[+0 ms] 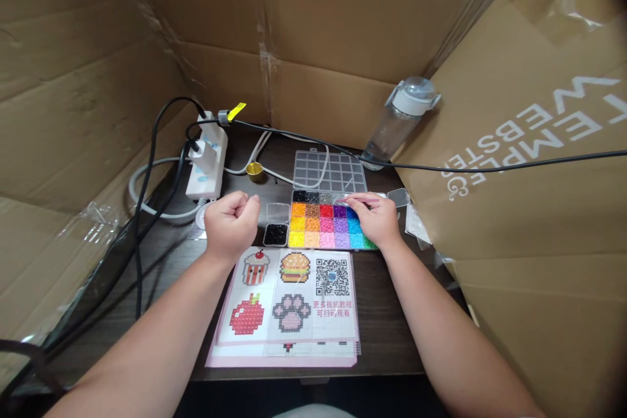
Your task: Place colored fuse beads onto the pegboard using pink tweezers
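Observation:
My right hand (376, 217) pinches a thin pink pair of tweezers (365, 200), its tip over the grey compartments at the back of the bead box (290, 219). Small beads sorted by colour fill that box, and my hand hides part of its right side. My left hand (232, 225) is closed in a fist, with nothing showing from it, left of a small tray of black beads (275, 235). In front of the box lies a pattern sheet (255, 323) with a cupcake, burger, apple and paw, and a clear pegboard (313, 347) over part of it.
The box's clear lid (329, 170) lies open behind it. A small gold cup (255, 172) and a white power strip (208, 163) with cables stand at the left. A water bottle (399, 121) is at the back right. Cardboard walls (323, 13) surround the table; a black cable (304, 139) crosses above.

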Demonstrator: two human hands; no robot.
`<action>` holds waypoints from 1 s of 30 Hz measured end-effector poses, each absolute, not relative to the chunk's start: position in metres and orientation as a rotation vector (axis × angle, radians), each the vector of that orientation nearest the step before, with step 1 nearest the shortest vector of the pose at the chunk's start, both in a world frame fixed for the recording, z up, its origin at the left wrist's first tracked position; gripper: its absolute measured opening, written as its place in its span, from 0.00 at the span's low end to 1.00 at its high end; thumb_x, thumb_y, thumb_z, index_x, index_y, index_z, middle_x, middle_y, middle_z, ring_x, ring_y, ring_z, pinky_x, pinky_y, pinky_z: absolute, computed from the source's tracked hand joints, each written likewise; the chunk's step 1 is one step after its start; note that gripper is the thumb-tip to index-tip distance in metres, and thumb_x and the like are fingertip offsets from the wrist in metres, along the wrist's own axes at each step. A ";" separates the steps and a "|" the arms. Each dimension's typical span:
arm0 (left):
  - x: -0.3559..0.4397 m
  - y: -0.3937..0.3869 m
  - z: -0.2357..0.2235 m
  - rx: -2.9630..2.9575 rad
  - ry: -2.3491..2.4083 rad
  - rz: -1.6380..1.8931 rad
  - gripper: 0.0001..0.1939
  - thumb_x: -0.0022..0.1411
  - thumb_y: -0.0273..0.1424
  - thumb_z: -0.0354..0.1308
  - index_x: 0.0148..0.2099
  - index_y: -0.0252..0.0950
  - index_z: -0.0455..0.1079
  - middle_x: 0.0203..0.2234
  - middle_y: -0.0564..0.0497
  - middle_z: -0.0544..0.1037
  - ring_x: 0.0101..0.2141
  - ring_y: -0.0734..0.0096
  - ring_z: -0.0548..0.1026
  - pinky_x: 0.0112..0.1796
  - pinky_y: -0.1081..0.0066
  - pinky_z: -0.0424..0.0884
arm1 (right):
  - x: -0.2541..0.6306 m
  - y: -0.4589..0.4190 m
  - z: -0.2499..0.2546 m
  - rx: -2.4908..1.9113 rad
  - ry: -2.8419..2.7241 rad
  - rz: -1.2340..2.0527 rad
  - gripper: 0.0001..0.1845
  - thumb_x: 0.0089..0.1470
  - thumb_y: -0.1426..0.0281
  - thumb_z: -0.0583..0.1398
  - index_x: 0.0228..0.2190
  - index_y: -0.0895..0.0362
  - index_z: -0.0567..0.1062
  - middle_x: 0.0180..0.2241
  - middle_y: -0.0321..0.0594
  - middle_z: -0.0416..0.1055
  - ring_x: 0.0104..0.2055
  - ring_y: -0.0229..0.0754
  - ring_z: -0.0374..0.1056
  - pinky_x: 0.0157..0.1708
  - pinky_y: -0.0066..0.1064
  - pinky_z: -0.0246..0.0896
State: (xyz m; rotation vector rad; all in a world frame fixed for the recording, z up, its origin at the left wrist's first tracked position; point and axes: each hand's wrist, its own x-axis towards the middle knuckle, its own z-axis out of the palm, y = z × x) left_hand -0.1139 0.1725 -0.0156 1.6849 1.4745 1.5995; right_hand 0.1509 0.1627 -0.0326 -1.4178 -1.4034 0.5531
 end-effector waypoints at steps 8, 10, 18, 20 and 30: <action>-0.113 0.172 -0.014 1.691 1.486 1.605 0.24 0.52 0.26 0.58 0.19 0.37 0.41 0.15 0.58 0.47 0.19 0.79 0.48 0.22 0.69 0.47 | 0.152 0.160 -0.032 -1.414 -1.342 0.548 0.07 0.50 0.67 0.64 0.28 0.55 0.83 0.32 0.43 0.81 0.37 0.45 0.77 0.42 0.37 0.72; -0.113 0.172 -0.014 1.694 1.494 1.601 0.24 0.52 0.26 0.58 0.19 0.37 0.41 0.15 0.58 0.47 0.19 0.79 0.48 0.22 0.69 0.47 | 0.153 0.159 -0.031 -1.424 -1.335 0.534 0.07 0.51 0.67 0.64 0.28 0.55 0.83 0.32 0.42 0.81 0.36 0.45 0.77 0.41 0.37 0.72; -0.114 0.173 -0.017 1.674 1.482 1.602 0.24 0.51 0.26 0.58 0.19 0.37 0.41 0.15 0.58 0.47 0.19 0.79 0.48 0.22 0.69 0.47 | 0.156 0.157 -0.031 -1.441 -1.327 0.467 0.06 0.51 0.67 0.64 0.28 0.54 0.83 0.31 0.41 0.81 0.37 0.45 0.77 0.40 0.36 0.72; -0.115 0.173 -0.017 1.678 1.483 1.607 0.25 0.51 0.25 0.58 0.19 0.37 0.41 0.15 0.58 0.47 0.19 0.79 0.48 0.22 0.69 0.47 | 0.156 0.156 -0.031 -1.440 -1.321 0.468 0.06 0.51 0.67 0.64 0.28 0.55 0.83 0.31 0.41 0.81 0.36 0.45 0.77 0.40 0.36 0.72; -0.114 0.177 -0.021 1.707 1.460 1.640 0.24 0.49 0.24 0.58 0.19 0.36 0.41 0.14 0.59 0.47 0.19 0.80 0.48 0.21 0.70 0.46 | 0.159 0.148 -0.031 -1.400 -1.251 0.436 0.08 0.50 0.65 0.65 0.28 0.57 0.83 0.32 0.43 0.81 0.36 0.45 0.77 0.41 0.38 0.72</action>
